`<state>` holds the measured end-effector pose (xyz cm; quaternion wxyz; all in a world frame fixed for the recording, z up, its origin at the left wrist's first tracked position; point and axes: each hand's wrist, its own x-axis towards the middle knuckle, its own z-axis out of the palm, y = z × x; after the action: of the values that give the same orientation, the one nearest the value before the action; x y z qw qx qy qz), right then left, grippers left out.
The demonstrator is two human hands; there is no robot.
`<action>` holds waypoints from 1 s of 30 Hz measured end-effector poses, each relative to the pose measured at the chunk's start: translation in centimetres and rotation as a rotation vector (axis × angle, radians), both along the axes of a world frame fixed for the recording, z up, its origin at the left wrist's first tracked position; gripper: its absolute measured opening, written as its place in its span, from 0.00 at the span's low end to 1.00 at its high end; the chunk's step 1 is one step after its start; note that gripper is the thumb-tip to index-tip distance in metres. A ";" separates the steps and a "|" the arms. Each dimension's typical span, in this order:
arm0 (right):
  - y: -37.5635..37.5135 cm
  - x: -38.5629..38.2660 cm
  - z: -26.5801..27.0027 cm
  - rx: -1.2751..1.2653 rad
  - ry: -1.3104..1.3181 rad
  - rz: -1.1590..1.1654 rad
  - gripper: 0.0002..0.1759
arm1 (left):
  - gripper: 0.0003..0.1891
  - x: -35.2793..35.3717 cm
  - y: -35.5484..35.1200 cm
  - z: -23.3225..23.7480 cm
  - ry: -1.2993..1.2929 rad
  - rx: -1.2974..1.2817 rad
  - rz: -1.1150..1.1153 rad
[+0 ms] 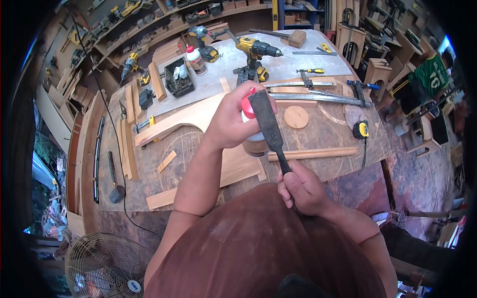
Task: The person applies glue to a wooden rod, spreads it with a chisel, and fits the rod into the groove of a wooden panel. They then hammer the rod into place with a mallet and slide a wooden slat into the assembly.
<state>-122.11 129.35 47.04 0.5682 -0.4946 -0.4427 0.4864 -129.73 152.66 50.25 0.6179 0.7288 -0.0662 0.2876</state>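
Note:
My left hand is wrapped around the upper part of a glue bottle with a red cap and a white body, held above the bench. Between the thumb and fingers of my right hand is the thin handle of a dark, flat, brush-like tool. Its broad end points up and away from me and overlaps the bottle in this view. Part of the bottle is hidden behind my fingers and the tool. Beyond them on the bench lie a round wooden disc and long wooden strips.
A yellow drill, another glue bottle and a black tray stand toward the back. Clamps and a tape measure lie to the right. A curved wooden piece is at left; a fan stands below.

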 end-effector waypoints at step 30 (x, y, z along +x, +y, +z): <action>0.0 0.5 0.0 -0.061 0.182 -0.083 0.17 | 0.13 -1.7 0.9 -4.4 0.269 -0.238 -0.047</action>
<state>-121.63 129.31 47.04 0.6104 -0.4832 -0.3534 0.5188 -131.40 153.58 45.87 0.7097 0.6806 0.0345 0.1790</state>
